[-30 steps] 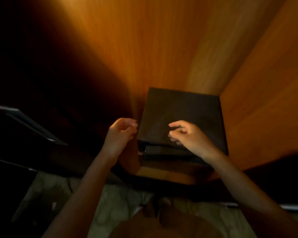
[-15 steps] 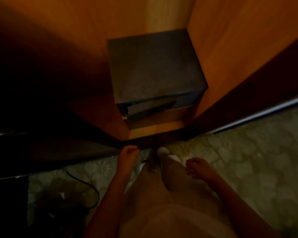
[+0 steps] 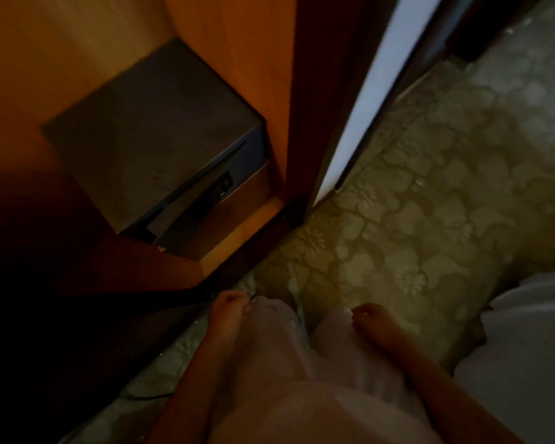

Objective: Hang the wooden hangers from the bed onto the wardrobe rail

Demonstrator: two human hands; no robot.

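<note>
I cannot tell where the wooden hangers are. The left hand [image 3: 226, 310] is hanging at 6 o'clock, fingers loosely curled, holding nothing. The right hand [image 3: 370, 318] is hanging near it at 5 o'clock, loosely curled too, holding nothing. The orange wooden wardrobe [image 3: 237, 59] is standing at 11 o'clock, with a dark grey square box [image 3: 154, 139] sitting inside. A white soft cloth [image 3: 526, 347] is lying at 4 o'clock on the pale green flowery carpet [image 3: 414, 219].

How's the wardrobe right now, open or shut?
Open: the wardrobe shows its orange wooden inside and the dark box standing in it, with no door across them.
</note>
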